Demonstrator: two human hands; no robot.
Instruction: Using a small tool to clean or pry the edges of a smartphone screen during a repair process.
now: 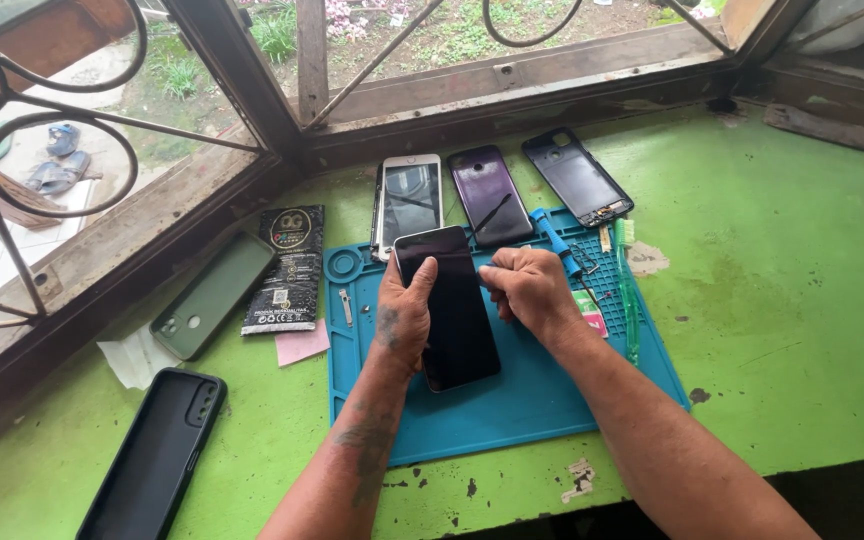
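A black smartphone (455, 315) lies face up on a blue work mat (512, 400). My left hand (404, 310) rests on the phone's left edge, thumb on the glass near its top. My right hand (527, 285) is curled at the phone's right edge near the top, fingers pinched together on something I cannot make out.
Behind the mat lie a white phone (410, 200), a dark purple phone (490, 195) and an open phone frame (577, 178). A black packet (287, 268), a green case (212, 295) and a black case (157, 455) lie to the left on the green table (782, 330). Tweezers and a blue tool (557, 242) sit on the mat's right side.
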